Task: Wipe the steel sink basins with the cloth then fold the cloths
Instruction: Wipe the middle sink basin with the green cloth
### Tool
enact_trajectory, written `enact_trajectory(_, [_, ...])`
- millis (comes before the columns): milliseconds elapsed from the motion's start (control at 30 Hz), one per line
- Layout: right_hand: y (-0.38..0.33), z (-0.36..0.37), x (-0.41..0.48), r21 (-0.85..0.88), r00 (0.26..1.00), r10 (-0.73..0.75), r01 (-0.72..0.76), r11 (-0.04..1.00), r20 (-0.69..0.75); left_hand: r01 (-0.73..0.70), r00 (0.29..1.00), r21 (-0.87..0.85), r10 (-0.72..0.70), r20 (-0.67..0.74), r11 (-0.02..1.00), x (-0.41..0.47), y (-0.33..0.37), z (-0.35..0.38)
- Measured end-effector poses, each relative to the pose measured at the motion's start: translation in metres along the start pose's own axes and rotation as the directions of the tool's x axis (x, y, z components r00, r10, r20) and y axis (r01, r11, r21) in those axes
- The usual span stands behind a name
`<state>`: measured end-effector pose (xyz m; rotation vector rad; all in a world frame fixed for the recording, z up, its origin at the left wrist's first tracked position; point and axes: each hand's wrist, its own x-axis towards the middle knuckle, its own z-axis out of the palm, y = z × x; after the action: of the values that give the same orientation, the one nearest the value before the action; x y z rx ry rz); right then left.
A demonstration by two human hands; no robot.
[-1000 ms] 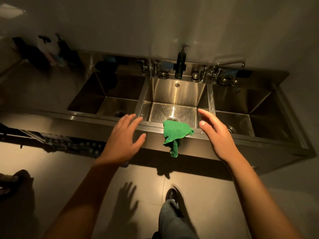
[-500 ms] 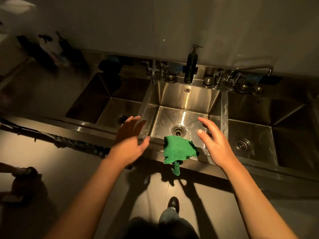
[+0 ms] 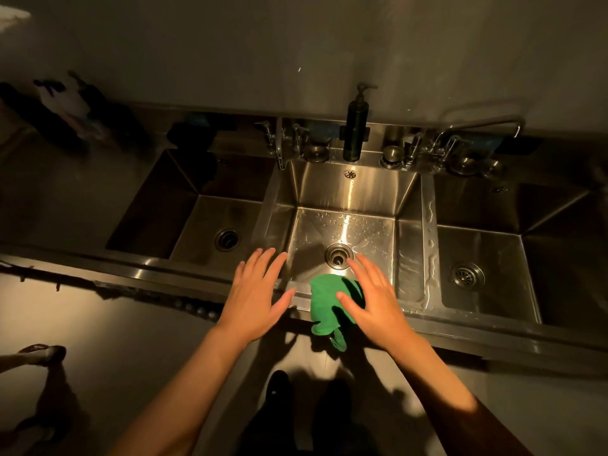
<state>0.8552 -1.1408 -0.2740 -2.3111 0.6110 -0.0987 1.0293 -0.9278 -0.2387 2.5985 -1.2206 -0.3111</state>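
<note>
Both hands are flat with straight fingers, nothing pinched. The green cloth (image 3: 324,307) sits between them, draped over the front rim of the middle basin (image 3: 348,192), one end dangling down the outside. The right hand (image 3: 373,302) covers the cloth's right edge, can't tell if it's actually touching. The left hand (image 3: 255,296) hovers just beside the cloth, fingers spread. The drain (image 3: 339,255) is right past the right fingertips, and the soap bottle (image 3: 355,133) is way beyond at the back.

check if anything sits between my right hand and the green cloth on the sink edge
Nothing visible does. The right hand overlaps the green cloth draped over the front rim of the middle basin; contact is unclear. The left hand is apart, to its left.
</note>
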Motion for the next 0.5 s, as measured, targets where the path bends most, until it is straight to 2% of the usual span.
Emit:
enact_trajectory(167, [0.014,0.059,0.016,-0.233,0.976,0.117,-0.073,0.97,0.181,0.002,0.997,0.04,-0.005,0.079,0.999,0.006,-0.037,0.024])
enact_trajectory(300, [0.017,0.09,0.019,-0.345,0.97,0.156,-0.084,0.935,0.186,0.053,0.986,0.018,-0.056,0.157,0.998,0.011,-0.069,0.034])
enact_trajectory(500, [0.009,0.117,0.03,-0.408,0.947,0.233,-0.128,0.904,0.22,-0.062,0.987,0.087,0.048,0.154,0.994,0.006,-0.111,0.045])
